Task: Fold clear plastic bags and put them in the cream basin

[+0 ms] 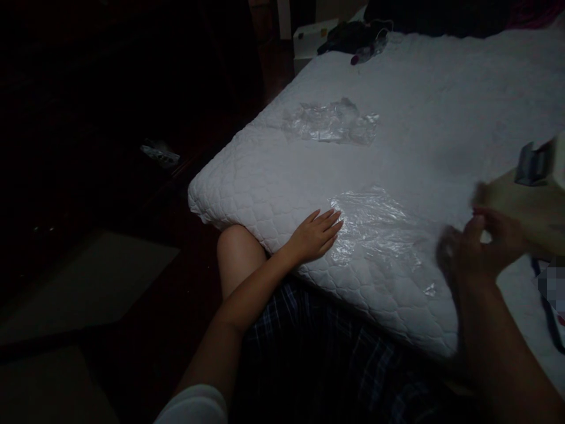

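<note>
My left hand [315, 237] lies flat on the white quilted bed cover [265, 171], fingers stretched out. Its fingertips touch the edge of a clear plastic bag [379, 224] spread out on the bed. Over on the right, my right hand [488, 250] is raised above the bed, with thumb and fingers brought together. Motion blurs it, and whatever may be between the fingertips is too small to make out. Close behind that hand sits a tan box-like thing [512, 197] with a grey piece [532, 165] on top. A second crumpled plastic bag [333, 122] rests farther back.
Dark cloth [353, 36] and a clear bottle [368, 54] lie at the bed's far corner, beside a white box [311, 41]. On the dark floor to the left is a small shiny packet [159, 154]. A dark strap [547, 312] lies at the right.
</note>
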### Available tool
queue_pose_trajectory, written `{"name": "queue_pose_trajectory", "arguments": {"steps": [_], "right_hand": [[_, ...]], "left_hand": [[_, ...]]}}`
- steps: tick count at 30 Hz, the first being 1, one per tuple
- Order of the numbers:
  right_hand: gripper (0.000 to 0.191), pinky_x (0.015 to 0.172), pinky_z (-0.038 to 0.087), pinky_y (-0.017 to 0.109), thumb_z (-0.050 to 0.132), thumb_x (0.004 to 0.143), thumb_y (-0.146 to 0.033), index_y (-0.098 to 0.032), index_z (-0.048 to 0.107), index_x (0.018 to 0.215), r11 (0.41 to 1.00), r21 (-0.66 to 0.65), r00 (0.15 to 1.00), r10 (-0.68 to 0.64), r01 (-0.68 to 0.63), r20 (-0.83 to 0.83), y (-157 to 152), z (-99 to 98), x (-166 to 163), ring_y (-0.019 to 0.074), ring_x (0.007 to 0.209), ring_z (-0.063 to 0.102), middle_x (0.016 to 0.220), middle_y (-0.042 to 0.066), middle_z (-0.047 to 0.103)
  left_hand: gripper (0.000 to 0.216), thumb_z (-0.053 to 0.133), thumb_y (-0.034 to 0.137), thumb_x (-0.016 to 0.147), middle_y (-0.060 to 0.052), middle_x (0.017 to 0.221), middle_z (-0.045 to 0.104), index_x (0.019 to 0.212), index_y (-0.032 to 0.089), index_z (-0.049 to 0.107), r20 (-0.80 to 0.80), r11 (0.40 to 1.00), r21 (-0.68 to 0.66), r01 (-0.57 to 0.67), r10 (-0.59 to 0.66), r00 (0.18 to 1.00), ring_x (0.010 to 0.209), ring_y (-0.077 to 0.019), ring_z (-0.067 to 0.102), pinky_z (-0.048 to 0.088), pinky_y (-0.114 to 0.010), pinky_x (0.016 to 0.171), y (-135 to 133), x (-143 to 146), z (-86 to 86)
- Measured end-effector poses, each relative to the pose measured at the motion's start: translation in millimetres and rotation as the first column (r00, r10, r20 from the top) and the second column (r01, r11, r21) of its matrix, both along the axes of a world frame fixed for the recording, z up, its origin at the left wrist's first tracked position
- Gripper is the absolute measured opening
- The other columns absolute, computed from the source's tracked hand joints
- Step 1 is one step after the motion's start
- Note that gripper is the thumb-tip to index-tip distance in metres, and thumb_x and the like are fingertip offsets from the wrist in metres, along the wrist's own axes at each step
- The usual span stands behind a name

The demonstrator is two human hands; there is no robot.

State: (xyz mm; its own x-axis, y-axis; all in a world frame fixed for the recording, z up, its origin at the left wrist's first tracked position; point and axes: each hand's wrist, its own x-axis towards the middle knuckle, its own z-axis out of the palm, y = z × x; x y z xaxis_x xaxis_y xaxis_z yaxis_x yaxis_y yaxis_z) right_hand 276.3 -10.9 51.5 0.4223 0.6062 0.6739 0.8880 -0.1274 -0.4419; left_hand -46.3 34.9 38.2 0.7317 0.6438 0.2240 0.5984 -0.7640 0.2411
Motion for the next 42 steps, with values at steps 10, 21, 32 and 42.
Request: {"name": "queue_pose_trajectory", "arguments": {"steps": [10, 21, 32, 42], "right_hand": [[0.036, 0.074, 0.054, 0.034, 0.057, 0.079, -0.014, -0.018, 0.058, 0.115, 0.548, -0.219, 0.501, 0.832, -0.807, 0.237, -13.1, -2.0, -106.2, 0.0211, 0.086, 0.064, 0.099, 0.012, 0.069], [0.043, 0.075, 0.054, 0.040, 0.056, 0.069, -0.012, -0.017, 0.060, 0.112, 0.539, -0.198, 0.502, 0.839, -0.819, 0.211, -17.9, -15.8, -107.8, 0.0250, 0.089, 0.063, 0.101, 0.012, 0.066], [0.027, 0.058, 0.047, 0.034, 0.058, 0.070, -0.013, -0.021, 0.062, 0.095, 0.734, 0.199, 0.759, 0.609, -0.649, 0.230, -26.1, -18.5, -96.2, 0.0196, 0.067, 0.057, 0.078, 0.005, 0.059], [0.025, 0.068, 0.050, 0.032, 0.058, 0.080, -0.015, -0.022, 0.062, 0.104, 0.570, -0.187, 0.575, 0.817, -0.800, 0.030, -22.0, 8.9, -98.9, 0.0183, 0.078, 0.062, 0.089, 0.005, 0.066]], "left_hand": [[0.038, 0.037, 0.028, 0.097, -0.013, 0.146, 0.043, 0.131, 0.013, 0.047, 0.028, 0.985, 0.164, 0.046, -0.051, 0.998, 0.139, -0.0223, 0.035, 0.030, -0.044, 0.115, 4.9, -1.3, -12.4], [0.026, 0.042, 0.016, 0.093, -0.014, 0.117, 0.066, 0.114, 0.015, 0.057, 0.329, 0.962, 0.205, 0.179, -0.240, 0.913, 0.118, -0.0223, 0.057, 0.050, -0.044, 0.095, 0.1, -1.8, -20.4], [0.022, 0.046, 0.017, 0.092, -0.013, 0.111, 0.066, 0.107, 0.016, 0.062, 0.382, 0.969, 0.108, 0.222, -0.246, 0.891, 0.108, -0.0208, 0.061, 0.053, -0.043, 0.089, -0.1, -1.1, -23.3], [0.021, 0.047, 0.016, 0.092, -0.015, 0.112, 0.066, 0.108, 0.013, 0.061, 0.377, 0.956, 0.179, 0.234, -0.286, 0.881, 0.110, -0.0213, 0.060, 0.053, -0.041, 0.090, -0.7, 0.2, -22.7]]}}
